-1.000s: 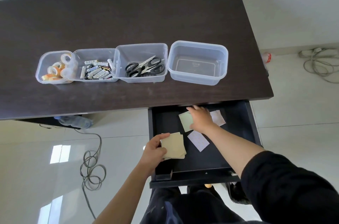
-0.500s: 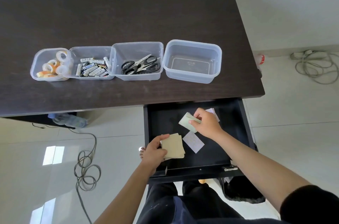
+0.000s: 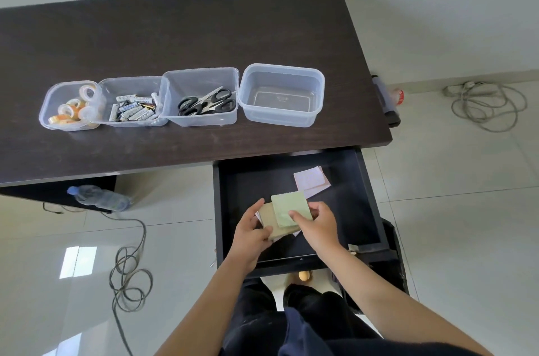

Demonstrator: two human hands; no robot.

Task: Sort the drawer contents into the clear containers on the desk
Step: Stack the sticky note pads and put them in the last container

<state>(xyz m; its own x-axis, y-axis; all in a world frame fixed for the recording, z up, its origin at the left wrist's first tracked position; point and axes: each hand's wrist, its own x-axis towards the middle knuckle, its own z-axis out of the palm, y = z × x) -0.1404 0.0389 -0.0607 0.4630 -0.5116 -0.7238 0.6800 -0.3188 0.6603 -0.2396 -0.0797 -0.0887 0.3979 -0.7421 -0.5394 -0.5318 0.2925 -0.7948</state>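
Open drawer, hands stacking notepads

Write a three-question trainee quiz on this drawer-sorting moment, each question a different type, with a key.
1. True or false: the rightmost clear container on the desk holds scissors.
2. Multiple choice: what lies on top of the tan pad held over the open drawer? A) a battery B) a green pad C) a tape roll
3. Fill in: the pale pink notes still lying in the drawer sit toward its far ____ corner.

Key
1. False: it is empty; the scissors are in the container to its left.
2. B: the right hand sets it on the pad in the left hand.
3. Right.
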